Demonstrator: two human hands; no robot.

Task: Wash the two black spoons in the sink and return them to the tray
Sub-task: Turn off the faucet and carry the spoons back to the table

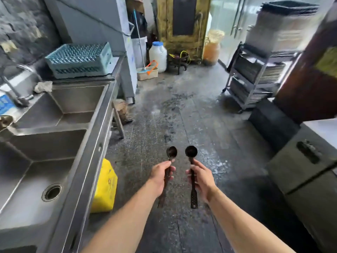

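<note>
Two forearms reach up from the bottom of the frame, and each hand has a spoon. Left hand (pixel 161 175) curls round one black spoon (pixel 169 166) with the thumb pinching near the bowl; right hand (pixel 201 177) wraps the other black spoon (pixel 191 172) mid-handle, its perforated tail hanging free below. Both hover over the floor at lower centre, bowls pointing away. They look light, stiff, likely plastic, and would turn slippery once wet, so a grip on the handle seems best. Steel sink (pixel 76 161) runs down the left edge, its basins bare, with a faucet (pixel 17 84) at upper left. Wet, speckled floor (pixel 182 115) fills the middle. No tray that I can pick out for sure.
</note>
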